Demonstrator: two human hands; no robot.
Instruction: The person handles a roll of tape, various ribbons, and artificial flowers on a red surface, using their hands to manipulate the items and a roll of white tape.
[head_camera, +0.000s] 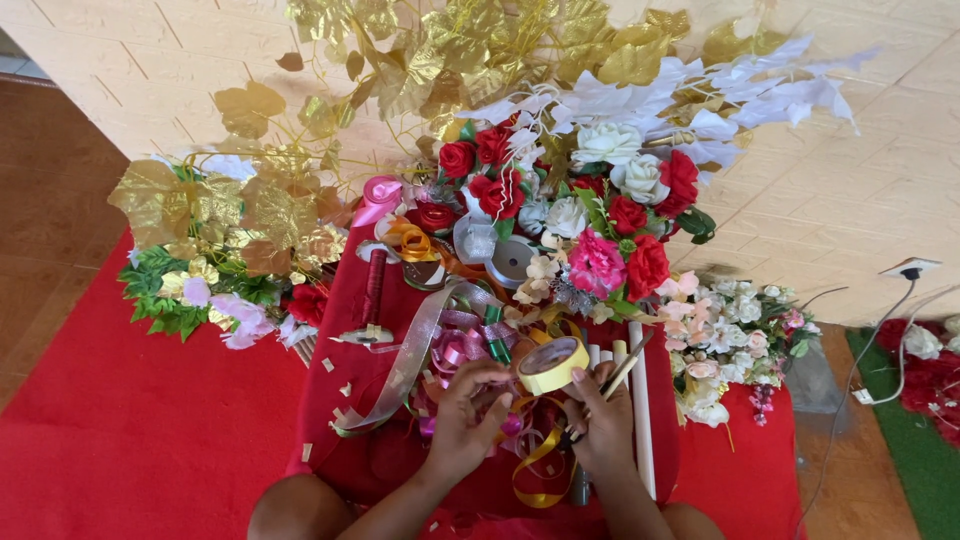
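Observation:
My left hand is bent over a tangle of pink and purple curling ribbon, its fingers pinched together on something too small to make out. Close beside it, my right hand grips a thin stick that slants up to the right. A yellow roll of tape stands tilted just above my right hand's fingers, touching them. Gold ribbon loops down between both hands onto the red cloth.
Artificial red, pink and white flowers with gold leaves crowd the far side. Ribbon spools, a dark red spool and white rods lie on the cloth. A red carpet lies left; cables run right.

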